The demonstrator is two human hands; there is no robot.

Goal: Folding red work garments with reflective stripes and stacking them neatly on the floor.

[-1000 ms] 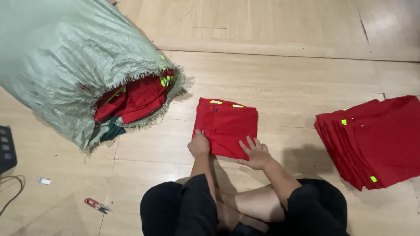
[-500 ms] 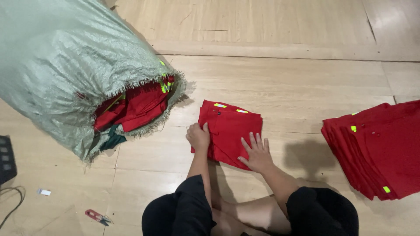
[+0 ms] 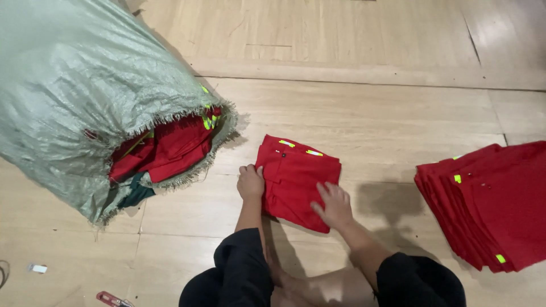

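- Two bare forearms are reaching forward from the person's dark-clad knees (image 3: 239,278) at the bottom of the view, converging on one folded red garment (image 3: 298,173) lying flat on the wooden floor (image 3: 369,113).
- Nearest the body, the right hand (image 3: 334,204) is lying palm down on the garment's near right corner, fingers spread and pointing up and to the left, the wrist angling back toward the right knee.
- Slightly farther out, the left hand (image 3: 251,182) is sitting at the garment's left edge with its fingers curled and bunched together, gripping or pressing that edge; whether cloth is pinched between the fingers cannot be told.
- Small yellow-green strips (image 3: 298,148) are showing along the garment's far edge.
- Off to the right, well apart from both hands, a stack of folded red garments (image 3: 489,199) is lying on the floor.
- Off to the left, a big pale green woven sack (image 3: 74,96) is lying on its side, its frayed mouth facing the person, with more red clothes (image 3: 165,150) bulging out of it.
- Near the bottom left edge, a small red tool (image 3: 111,298) and a white scrap (image 3: 38,268) are lying on the floor.
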